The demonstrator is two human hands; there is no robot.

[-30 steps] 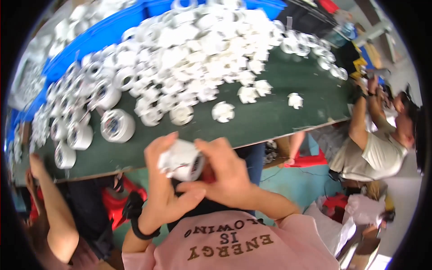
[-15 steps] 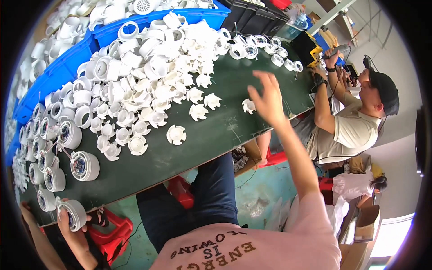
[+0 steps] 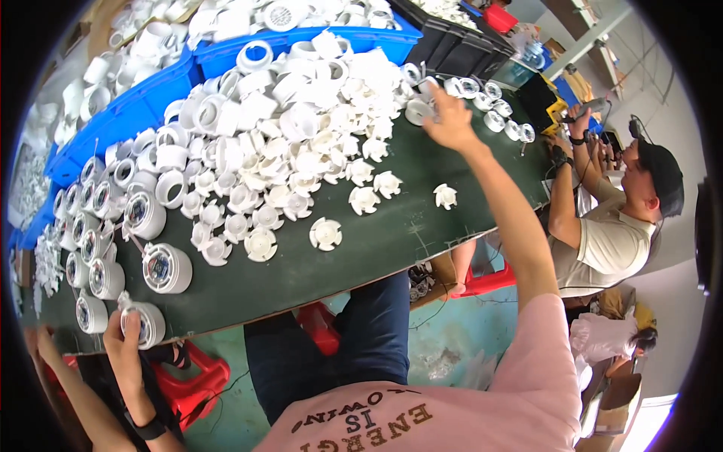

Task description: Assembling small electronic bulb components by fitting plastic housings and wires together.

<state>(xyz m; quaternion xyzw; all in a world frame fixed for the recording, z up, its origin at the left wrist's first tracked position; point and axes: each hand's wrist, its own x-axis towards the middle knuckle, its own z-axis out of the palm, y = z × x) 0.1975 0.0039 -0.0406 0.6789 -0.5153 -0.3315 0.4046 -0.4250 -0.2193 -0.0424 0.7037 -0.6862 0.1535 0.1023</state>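
Observation:
My right hand (image 3: pixel 452 124) reaches across to the far side of the green table (image 3: pixel 392 248). Its fingers and thumb close around the edge of a round white housing (image 3: pixel 419 112); the far fingers are partly blurred. Beside that hand stands a group of small round white housings (image 3: pixel 493 120) with clear fronts. Nearer to me lie loose white finned caps (image 3: pixel 326 234), one of them alone (image 3: pixel 445 196) below my right forearm. My left hand is not in the picture.
White rings and caps are heaped (image 3: pixel 294 113) before blue bins (image 3: pixel 120 120) and a black crate (image 3: pixel 452 41). At left, a co-worker's hand (image 3: pixel 128 339) holds a camera-like white housing (image 3: pixel 143 325). Another co-worker (image 3: pixel 610 218) sits at right. Larger housings (image 3: pixel 167 268) stand left.
My right hand has gone from above the single finned cap to the far housings and closed on one. The whole view has shifted, and the left co-worker's housing is nearer the table edge.

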